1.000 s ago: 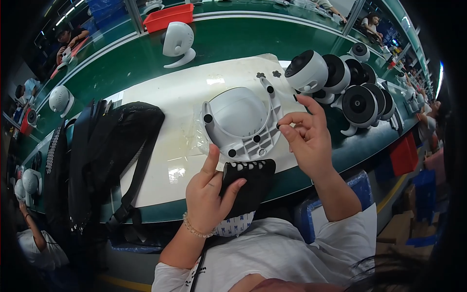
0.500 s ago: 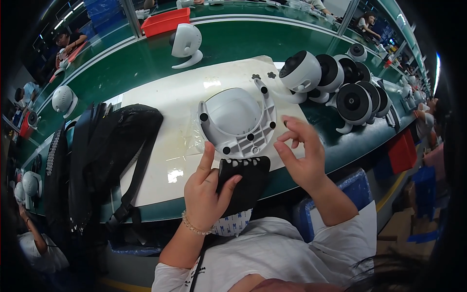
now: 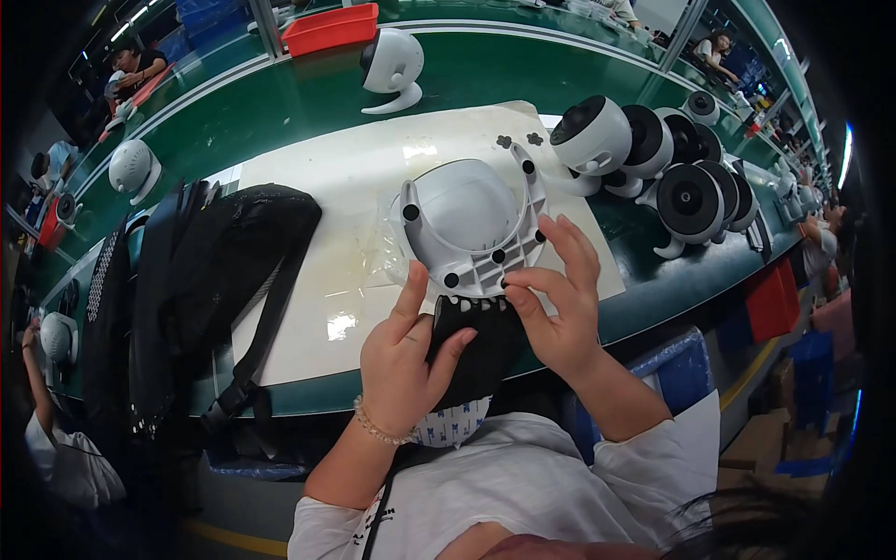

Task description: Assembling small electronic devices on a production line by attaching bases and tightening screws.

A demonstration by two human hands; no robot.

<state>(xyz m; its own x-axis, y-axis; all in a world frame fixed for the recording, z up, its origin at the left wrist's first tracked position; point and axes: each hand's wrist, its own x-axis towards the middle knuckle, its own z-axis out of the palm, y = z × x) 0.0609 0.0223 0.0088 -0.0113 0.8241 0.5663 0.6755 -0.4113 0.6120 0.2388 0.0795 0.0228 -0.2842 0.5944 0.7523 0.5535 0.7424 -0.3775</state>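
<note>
On the near side of the white stand (image 3: pixel 478 271), the left hand (image 3: pixel 399 359) clamped a black sheet (image 3: pixel 483 350) under its thumb, forefinger out straight, and I judged that a steady sheet mattered most. By the stand's near edge, the right hand (image 3: pixel 565 327) had thumb and forefinger almost together at a dark speck (image 3: pixel 505 283); I could not tell from afar whether they gripped it, but a light pinch seemed wise. The stand lay over a white board (image 3: pixel 327 252), with fans (image 3: pixel 691 210) to its right and a red tray (image 3: pixel 333 39) well beyond.
</note>
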